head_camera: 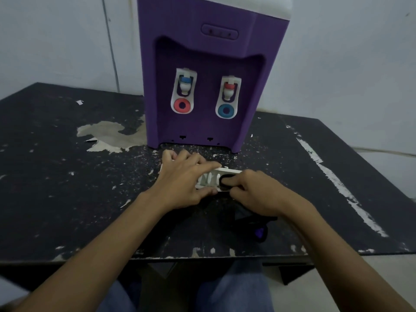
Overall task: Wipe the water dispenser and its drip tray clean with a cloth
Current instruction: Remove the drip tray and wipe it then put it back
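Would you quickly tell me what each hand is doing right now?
Left hand: grips the tray.
Right hand: holds the cloth, pressing it into the tray.

One dispenser [202, 52] (two taps [186, 84]), one drip tray [209, 179], one cloth [250, 219].

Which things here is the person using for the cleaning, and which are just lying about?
In use: purple plastic water dispenser, white slotted drip tray in left hand, dark cloth in right hand.
Lying about: white paper scrap on scuffed black table, grey cable.
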A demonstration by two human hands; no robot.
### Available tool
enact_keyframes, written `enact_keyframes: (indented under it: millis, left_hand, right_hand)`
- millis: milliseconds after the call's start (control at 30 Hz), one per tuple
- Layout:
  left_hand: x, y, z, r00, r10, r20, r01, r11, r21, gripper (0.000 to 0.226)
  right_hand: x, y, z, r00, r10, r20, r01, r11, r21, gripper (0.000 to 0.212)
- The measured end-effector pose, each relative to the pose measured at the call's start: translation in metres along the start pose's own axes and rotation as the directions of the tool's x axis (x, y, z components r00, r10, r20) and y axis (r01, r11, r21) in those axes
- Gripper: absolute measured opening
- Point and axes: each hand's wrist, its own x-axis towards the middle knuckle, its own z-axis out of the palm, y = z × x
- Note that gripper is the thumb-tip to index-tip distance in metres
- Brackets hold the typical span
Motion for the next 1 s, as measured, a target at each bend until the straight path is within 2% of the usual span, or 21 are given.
enact_keyframes:
  millis: [67,200,300,500,633,767,900,1000]
  left_hand:
    - [0.000,-0.002,0.002,1.000,-0.008,0.002,0.008,1.000,-0.013,0.068]
    - [0.001,-0.004,0.003,1.000,0.004,0.016,-0.004,1.000,-0.012,0.069]
    - [0.001,0.000,0.001,0.999,0.013,0.029,-0.013,1.000,-0.005,0.069]
    - [0.003,0.009,0.002,0.999,0.018,0.032,-0.017,0.999,-0.049,0.067]
    - [0.004,0.009,0.005,0.999,0.019,0.031,-0.017,0.998,-0.058,0.070]
    - [0.006,0.008,0.005,0.999,0.026,0.048,-0.023,0.998,-0.053,0.071]
    - [0.010,0.006,0.005,0.996,0.026,0.088,-0.018,0.996,-0.089,0.069]
    - [0.013,0.004,0.005,0.994,0.030,0.109,-0.018,0.994,-0.110,0.068]
  right_hand:
    - [-0.007,0.010,0.004,0.988,0.064,-0.139,-0.051,0.994,0.096,0.024]
    - [-0.017,0.030,0.021,0.906,0.225,-0.358,-0.109,0.942,0.318,0.027]
    - [-0.023,0.037,0.028,0.863,0.271,-0.426,-0.086,0.910,0.405,0.028]
    - [-0.031,0.043,0.033,0.835,0.283,-0.471,-0.045,0.890,0.455,0.028]
    - [-0.025,0.044,0.035,0.850,0.194,-0.489,-0.043,0.952,0.303,0.035]
    - [-0.013,0.028,0.031,0.907,0.032,-0.420,-0.036,0.999,0.000,0.041]
    - [-0.005,0.024,0.022,0.931,-0.106,-0.349,-0.036,0.925,-0.377,0.046]
    - [-0.004,0.022,0.012,0.953,-0.164,-0.253,-0.001,0.837,-0.547,0.042]
